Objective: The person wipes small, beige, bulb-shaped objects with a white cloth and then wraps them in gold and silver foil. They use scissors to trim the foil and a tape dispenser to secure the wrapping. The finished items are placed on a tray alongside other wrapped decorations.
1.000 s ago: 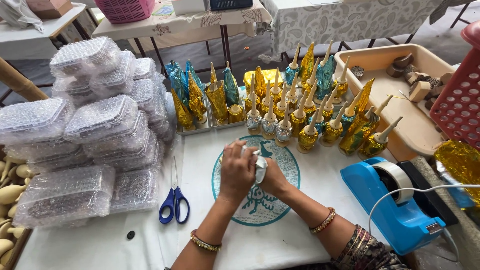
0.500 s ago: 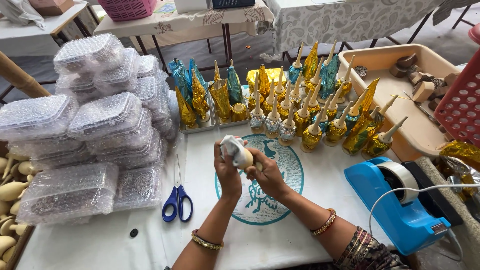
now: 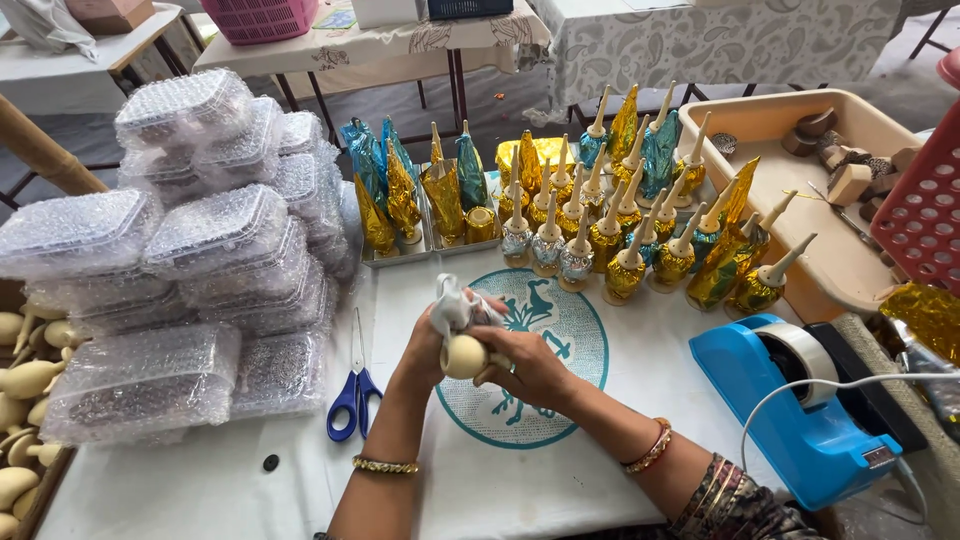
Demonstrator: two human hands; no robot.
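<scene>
Both hands met above the worktop (image 3: 640, 440): the left hand (image 3: 432, 350) clenched a crumpled wrapper (image 3: 452, 303), and the right hand (image 3: 530, 368) grasped a cream wooden bulb (image 3: 463, 356) in its fingers.

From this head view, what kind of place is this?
Likely a small handicraft or packing workshop. Rows of foil-wrapped ornaments stand at the table's back, bubble-wrapped boxes are stacked on the left, and a blue tape dispenser sits by the right hand, which holds a bare cream piece.
</scene>
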